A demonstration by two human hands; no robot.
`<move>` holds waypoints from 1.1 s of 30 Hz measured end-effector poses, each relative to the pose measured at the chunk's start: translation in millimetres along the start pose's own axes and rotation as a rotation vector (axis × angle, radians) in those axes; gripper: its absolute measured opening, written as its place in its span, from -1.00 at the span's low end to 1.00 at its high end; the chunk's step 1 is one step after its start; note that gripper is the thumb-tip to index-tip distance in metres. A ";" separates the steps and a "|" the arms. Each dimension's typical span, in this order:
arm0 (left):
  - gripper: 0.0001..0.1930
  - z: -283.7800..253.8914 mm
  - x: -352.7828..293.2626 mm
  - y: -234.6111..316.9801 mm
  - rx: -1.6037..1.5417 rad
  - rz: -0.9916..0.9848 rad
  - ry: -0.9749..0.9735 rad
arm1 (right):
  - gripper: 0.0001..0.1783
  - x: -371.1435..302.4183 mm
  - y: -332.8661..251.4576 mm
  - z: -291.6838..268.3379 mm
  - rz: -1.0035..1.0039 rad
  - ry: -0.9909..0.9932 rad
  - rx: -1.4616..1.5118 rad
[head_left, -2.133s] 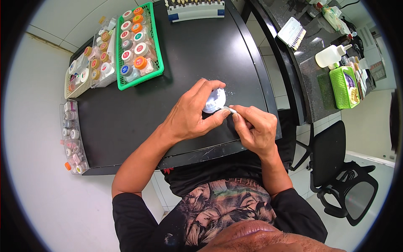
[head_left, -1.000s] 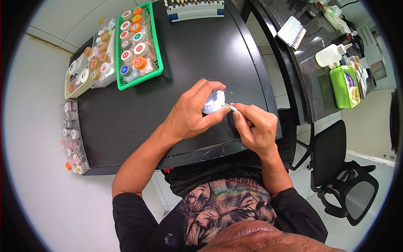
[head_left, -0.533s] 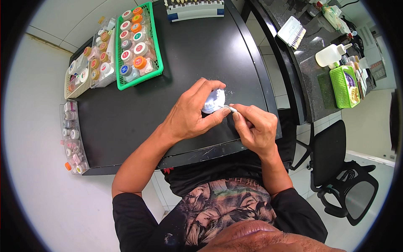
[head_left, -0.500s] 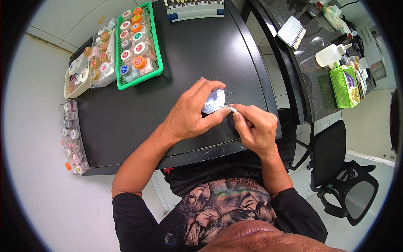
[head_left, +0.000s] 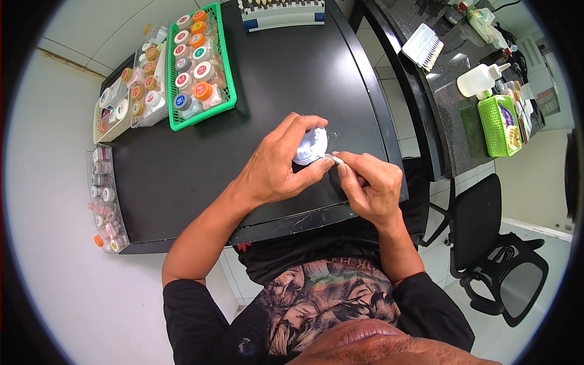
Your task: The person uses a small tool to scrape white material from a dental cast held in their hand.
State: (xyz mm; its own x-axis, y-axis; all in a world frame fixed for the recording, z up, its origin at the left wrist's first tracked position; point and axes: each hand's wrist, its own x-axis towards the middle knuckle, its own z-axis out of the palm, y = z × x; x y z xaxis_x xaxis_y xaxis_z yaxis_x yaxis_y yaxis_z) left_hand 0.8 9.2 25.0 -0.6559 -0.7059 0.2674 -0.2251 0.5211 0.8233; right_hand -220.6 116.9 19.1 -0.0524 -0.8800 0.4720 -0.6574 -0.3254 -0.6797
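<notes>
Nearest to the body, the right hand (head_left: 374, 185) pinched a slim, pale tool (head_left: 337, 160) between thumb and forefinger, its working end close to the left thumb; whether it touched the model could not be told. The left hand (head_left: 274, 161) grasped the white dental model (head_left: 314, 146), fingers curled over the far side and thumb along the near edge, above the black table (head_left: 182, 188); whether the model rested on it was hidden.

The model looked like plaster: probably stiff, fairly light and brittle, with small teeth likely to chip. A dusty face might slip a little under dry skin, so the broad base seemed the safest hold, clear of the teeth.

Beyond it lay pale crumbs (head_left: 332, 135), and farther off, to the left, a green basket (head_left: 227, 79) of lidded jars (head_left: 205, 72).

Against the frame half a second earlier, little differed: both hands kept the same places and holds, while the model appeared slightly brighter and perhaps turned a touch, though glare left that uncertain.
</notes>
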 end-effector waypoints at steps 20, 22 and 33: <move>-0.38 0.6 -1.1 -4.1 -0.024 0.002 -0.018 | -0.81 0.5 0.5 -0.3 -0.014 -0.006 0.013; -0.37 0.5 -1.3 -4.4 -0.029 0.001 -0.025 | -0.81 0.4 1.2 -0.2 -0.019 -0.003 0.010; -0.40 -0.6 -0.8 -3.9 -0.031 0.011 -0.024 | -0.81 0.1 1.1 -0.1 -0.011 -0.007 0.005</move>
State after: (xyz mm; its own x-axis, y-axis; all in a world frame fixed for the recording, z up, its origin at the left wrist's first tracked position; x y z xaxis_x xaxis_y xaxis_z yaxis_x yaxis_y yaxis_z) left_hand 2.6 7.4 21.9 -0.6757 -0.6881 0.2645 -0.1956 0.5133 0.8356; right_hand -221.4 116.4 18.5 -0.0401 -0.8786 0.4759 -0.6539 -0.3370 -0.6774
